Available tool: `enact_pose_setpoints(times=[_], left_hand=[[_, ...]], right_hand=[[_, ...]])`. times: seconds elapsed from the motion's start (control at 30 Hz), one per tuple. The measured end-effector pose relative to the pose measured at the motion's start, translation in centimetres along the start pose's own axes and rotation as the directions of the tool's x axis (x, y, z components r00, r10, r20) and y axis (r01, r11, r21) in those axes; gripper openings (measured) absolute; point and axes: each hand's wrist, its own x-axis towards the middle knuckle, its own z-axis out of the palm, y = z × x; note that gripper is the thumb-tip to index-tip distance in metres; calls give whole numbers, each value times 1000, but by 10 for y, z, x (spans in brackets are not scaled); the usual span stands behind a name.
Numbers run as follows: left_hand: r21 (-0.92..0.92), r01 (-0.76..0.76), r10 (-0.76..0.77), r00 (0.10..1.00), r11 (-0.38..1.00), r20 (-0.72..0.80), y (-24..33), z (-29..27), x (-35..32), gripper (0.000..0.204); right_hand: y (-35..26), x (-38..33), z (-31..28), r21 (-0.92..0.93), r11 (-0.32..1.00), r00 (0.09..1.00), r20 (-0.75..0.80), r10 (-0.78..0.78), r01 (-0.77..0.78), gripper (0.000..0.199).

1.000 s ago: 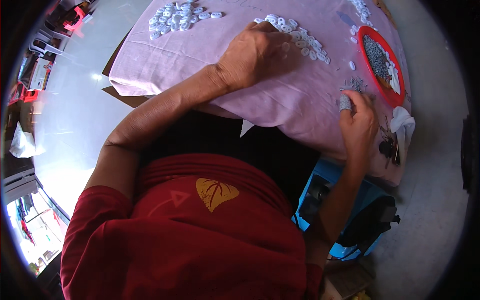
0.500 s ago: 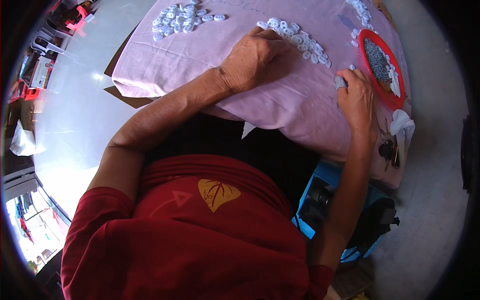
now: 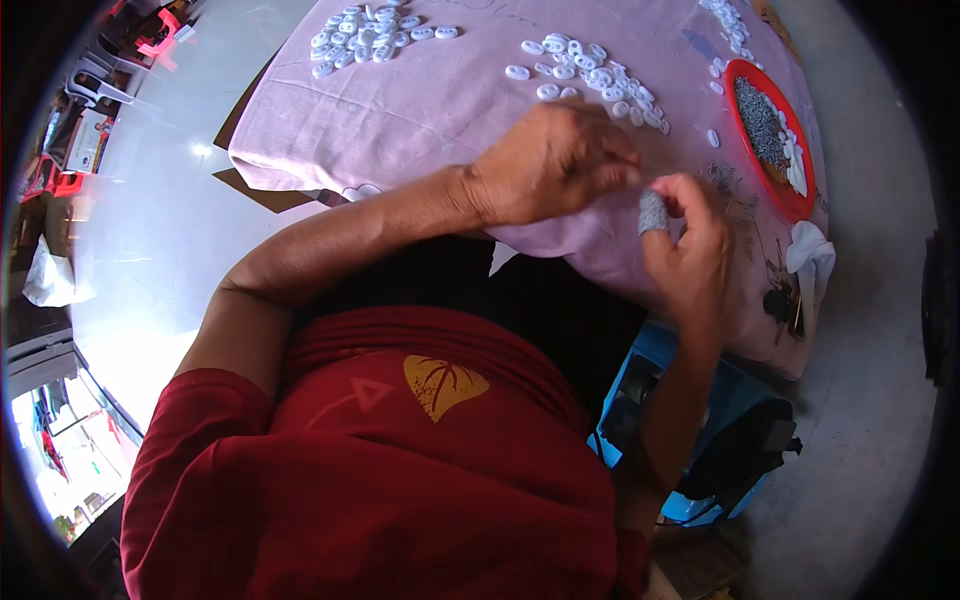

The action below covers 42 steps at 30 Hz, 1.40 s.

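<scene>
Above the near part of the cloth, my left hand (image 3: 555, 160) reaches rightward with curled fingers, slightly blurred. Close by is my right hand (image 3: 690, 245), its thumb in a grey wrap (image 3: 652, 213) and its fingers bent toward the thumb. The fingertips of both hands nearly meet; whatever they hold is too small or hidden to name. Just beyond my left hand lies a loose pile of white oval plastic pieces (image 3: 598, 75) with small holes. Thin grey screw-like bits (image 3: 725, 180) lie scattered beside my right hand.
A red basin (image 3: 797, 208) at the right holds many small grey screw-like pieces (image 3: 758, 122) and some white ones. Another pile of white ovals (image 3: 365, 40) is at far left. White fabric (image 3: 808, 248) and dark tools hang near the pink cloth's right edge. A blue box (image 3: 740, 370) stands below.
My left hand has left the middle pile and moved right and nearer. My right hand has shifted left, so the two hands are now close together.
</scene>
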Motion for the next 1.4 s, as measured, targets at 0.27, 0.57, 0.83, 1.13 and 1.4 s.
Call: enact_pose_setpoints(times=[0.27,0.57,0.83,1.13,1.4], left_hand=[[-226,230,-213,972,947,97,9,5,-6,14],[-246,327,-306,944,912,122,8,3,4,18],[593,-92,54,995,800,81,-39,-1,29,25],[386,123,-122,992,914,-28,-46,-39,32,18],[501,68,-62,998,863,-28,-65,-3,43,15]], right_hand=[[-11,-7,10,-51,995,995,-57,-84,82,15],[-7,-12,21,133,991,978,-208,7,21,14],[23,-18,30,318,939,954,-215,207,-132,10],[19,-18,30,396,904,946,-198,257,-162,8],[23,-19,35,436,887,946,-198,257,-150,8]])
